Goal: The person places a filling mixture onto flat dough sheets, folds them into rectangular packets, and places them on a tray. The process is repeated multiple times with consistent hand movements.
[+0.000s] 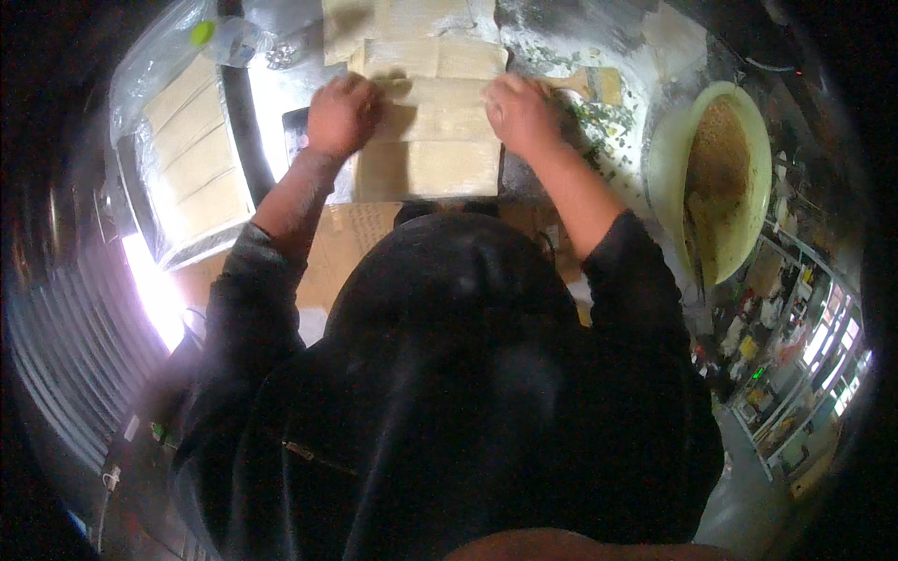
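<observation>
Both hands are closed at opposite edges of one dough sheet (440, 107). The left hand (346, 112) is curled over its left edge and the right hand (526, 110) grasps its right edge; knuckles hide most fingertips. The sheet spans the gap between the hands, over a layer of dough (440, 168) that reaches toward the wearer and stops close to the near edge of the table (522, 178). More dough pieces (435, 56) lie just beyond the hands.

Room beside the right hand is limited: a flat brush (599, 84) lies just to its right, with green bits (608, 131) scattered around and nearer. A narrow dark strip of table shows inside the right forearm. Well right of that hand stands a pale green bowl (762, 168) holding brown filling (720, 140).

Just left of the left hand, a dark flat object (294, 122) is partly visible. Farther left, beyond a bright gap, a tray (241, 140) carries cut dough strips (192, 140) under clear plastic. A green-capped bottle (236, 42) stands ahead and left of the left hand.
</observation>
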Demonstrator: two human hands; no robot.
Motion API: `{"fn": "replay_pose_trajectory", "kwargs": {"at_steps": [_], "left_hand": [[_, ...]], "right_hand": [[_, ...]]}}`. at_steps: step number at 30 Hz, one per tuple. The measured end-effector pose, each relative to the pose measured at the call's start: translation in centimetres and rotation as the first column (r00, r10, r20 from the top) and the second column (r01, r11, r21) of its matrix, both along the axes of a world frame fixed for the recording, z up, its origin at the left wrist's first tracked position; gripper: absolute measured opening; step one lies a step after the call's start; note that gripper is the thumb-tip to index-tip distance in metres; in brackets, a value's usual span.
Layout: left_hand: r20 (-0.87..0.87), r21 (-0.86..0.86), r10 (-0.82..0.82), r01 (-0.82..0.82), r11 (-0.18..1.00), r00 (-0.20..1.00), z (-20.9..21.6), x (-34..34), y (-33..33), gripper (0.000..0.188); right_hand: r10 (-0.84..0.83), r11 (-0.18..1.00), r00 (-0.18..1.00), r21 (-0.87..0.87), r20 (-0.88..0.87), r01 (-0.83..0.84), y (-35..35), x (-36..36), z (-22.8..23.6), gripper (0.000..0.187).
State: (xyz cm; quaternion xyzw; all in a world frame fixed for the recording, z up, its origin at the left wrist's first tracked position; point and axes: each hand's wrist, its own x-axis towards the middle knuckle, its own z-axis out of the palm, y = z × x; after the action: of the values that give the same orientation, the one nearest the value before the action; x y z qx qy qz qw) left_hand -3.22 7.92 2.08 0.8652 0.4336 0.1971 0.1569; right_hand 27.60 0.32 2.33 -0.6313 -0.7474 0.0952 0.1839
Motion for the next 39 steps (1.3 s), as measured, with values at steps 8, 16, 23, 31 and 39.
{"fn": "replay_pose_trajectory", "kwargs": {"at_steps": [8,16,23,31,39], "left_hand": [[0.117,-0.069,0.207,-0.200,0.977,0.971,0.2,2.9,3.1,0.033],[0.156,-0.371,-0.041,0.097,0.923,0.987,0.9,4.0,-7.6,0.029],[0.115,-0.416,-0.041,0.085,0.905,0.993,0.6,3.0,-9.7,0.023],[0.034,-0.496,-0.063,0.072,0.865,0.997,-0.9,2.9,-10.8,0.026],[-0.071,-0.454,-0.060,0.021,0.891,0.996,-0.7,3.6,-10.2,0.029]], "right_hand": [[-0.053,0.914,0.872,-0.328,0.486,0.238,2.8,8.5,1.9,0.034],[0.075,0.972,0.891,-0.233,0.448,0.035,2.6,9.8,-0.4,0.037],[-0.379,0.893,0.925,-0.249,0.039,0.376,1.9,14.5,4.2,0.033],[-0.299,0.850,0.735,0.180,-0.608,0.495,-1.0,23.2,5.5,0.029],[-0.611,0.679,0.653,0.128,-0.447,0.723,-4.0,18.4,8.5,0.035]]}}
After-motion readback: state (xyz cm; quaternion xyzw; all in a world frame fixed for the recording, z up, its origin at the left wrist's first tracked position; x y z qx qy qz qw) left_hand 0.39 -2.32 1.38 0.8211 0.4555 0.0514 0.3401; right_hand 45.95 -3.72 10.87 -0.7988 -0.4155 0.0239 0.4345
